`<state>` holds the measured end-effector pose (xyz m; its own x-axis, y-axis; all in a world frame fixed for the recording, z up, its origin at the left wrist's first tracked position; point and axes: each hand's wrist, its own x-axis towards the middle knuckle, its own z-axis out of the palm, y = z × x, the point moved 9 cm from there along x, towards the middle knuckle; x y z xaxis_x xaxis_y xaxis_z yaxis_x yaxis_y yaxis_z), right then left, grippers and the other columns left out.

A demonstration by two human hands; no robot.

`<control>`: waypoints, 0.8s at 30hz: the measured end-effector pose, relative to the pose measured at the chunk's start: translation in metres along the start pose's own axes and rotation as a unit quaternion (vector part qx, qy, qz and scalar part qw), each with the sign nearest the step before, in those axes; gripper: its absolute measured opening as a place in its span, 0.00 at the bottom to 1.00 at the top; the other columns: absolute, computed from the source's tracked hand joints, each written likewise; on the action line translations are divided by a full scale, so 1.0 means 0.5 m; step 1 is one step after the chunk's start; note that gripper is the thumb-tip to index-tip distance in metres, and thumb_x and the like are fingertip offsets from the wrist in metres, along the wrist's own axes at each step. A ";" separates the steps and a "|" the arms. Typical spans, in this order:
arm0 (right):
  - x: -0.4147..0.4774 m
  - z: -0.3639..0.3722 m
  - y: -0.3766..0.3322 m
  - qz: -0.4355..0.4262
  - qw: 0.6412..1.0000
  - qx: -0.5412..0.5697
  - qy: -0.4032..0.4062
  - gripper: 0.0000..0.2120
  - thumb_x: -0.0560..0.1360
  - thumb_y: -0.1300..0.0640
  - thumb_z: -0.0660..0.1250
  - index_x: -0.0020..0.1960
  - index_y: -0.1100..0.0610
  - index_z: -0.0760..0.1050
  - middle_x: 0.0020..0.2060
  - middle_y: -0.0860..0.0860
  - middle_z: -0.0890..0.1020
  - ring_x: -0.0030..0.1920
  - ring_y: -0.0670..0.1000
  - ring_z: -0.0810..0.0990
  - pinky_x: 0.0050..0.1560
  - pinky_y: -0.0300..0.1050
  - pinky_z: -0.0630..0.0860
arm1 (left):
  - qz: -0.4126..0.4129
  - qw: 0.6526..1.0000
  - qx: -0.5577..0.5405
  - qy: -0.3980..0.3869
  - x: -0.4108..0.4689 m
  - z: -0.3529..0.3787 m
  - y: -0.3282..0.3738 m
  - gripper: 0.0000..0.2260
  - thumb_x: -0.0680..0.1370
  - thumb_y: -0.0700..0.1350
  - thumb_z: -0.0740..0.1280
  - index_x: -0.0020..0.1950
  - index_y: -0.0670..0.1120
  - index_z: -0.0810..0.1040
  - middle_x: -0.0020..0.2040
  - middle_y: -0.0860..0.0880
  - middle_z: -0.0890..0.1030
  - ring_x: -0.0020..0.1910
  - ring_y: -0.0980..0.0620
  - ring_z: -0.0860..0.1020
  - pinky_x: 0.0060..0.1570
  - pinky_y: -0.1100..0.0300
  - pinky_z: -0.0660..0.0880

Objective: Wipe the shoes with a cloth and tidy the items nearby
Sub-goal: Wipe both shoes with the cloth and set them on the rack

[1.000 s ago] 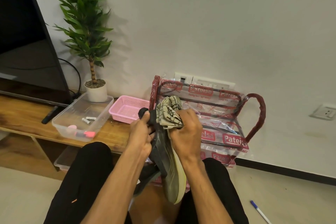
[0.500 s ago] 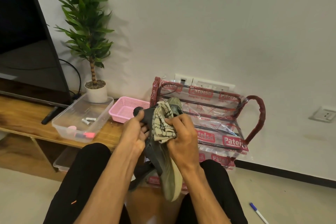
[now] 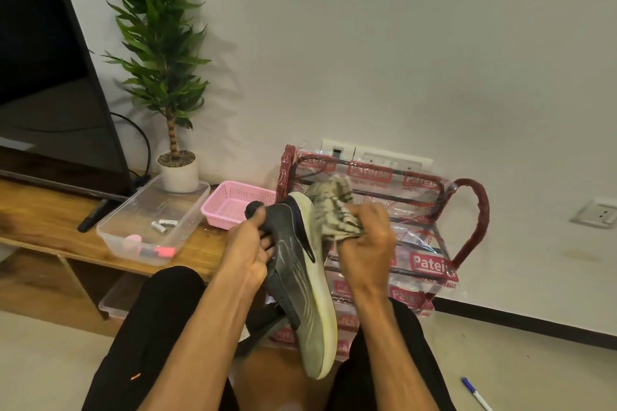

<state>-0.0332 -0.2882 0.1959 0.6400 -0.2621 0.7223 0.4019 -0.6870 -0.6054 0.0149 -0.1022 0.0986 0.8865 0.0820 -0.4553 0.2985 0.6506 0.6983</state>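
By white wall [image 3: 400, 43] — wooden shelf [image 3: 40, 207], pink basket [image 3: 215, 218].

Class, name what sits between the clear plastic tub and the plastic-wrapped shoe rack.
In the head view, a pink basket sits between the clear tub and the wrapped rack.

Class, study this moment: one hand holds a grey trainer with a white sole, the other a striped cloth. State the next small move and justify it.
Probably the right hand should draw the cream black-striped cloth down the sole edge of the grey white-soled trainer toward its lower end: the cloth sits bunched at the upper end, while the left hand grips the trainer's upper.
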 end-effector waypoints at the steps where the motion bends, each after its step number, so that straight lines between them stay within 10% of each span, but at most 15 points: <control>1: 0.004 -0.018 0.019 0.025 0.999 0.013 0.025 0.11 0.69 0.64 0.77 0.49 0.61 0.80 0.46 0.50 0.79 0.44 0.47 0.77 0.38 0.34 0.78 | 0.002 1.000 -0.002 0.004 0.001 -0.006 0.006 0.09 0.82 0.43 0.63 0.61 0.43 0.72 0.53 0.40 0.81 0.45 0.46 0.81 0.48 0.49 0.77; 18: -0.045 0.051 -0.043 -0.051 0.986 0.080 -0.139 0.09 0.69 0.62 0.78 0.46 0.56 0.81 0.43 0.45 0.78 0.44 0.39 0.76 0.40 0.32 0.71 | -0.042 0.998 -0.038 -0.009 -0.007 0.003 -0.010 0.06 0.83 0.42 0.60 0.50 0.41 0.73 0.45 0.41 0.79 0.43 0.46 0.79 0.55 0.47 0.73; 24: -0.055 0.062 -0.023 -0.060 0.982 0.030 -0.177 0.08 0.70 0.59 0.77 0.44 0.55 0.78 0.42 0.44 0.76 0.42 0.44 0.74 0.37 0.37 0.71 | -0.033 0.997 -0.061 0.016 -0.001 -0.014 -0.001 0.07 0.83 0.43 0.60 0.46 0.43 0.72 0.60 0.38 0.77 0.63 0.41 0.76 0.68 0.44 0.69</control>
<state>-0.0352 -0.2518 0.1725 0.7692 0.0778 0.6342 0.5193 -0.6544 -0.5496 0.0118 -0.0973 0.0944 0.8541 0.0585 -0.5168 0.3094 0.7416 0.5952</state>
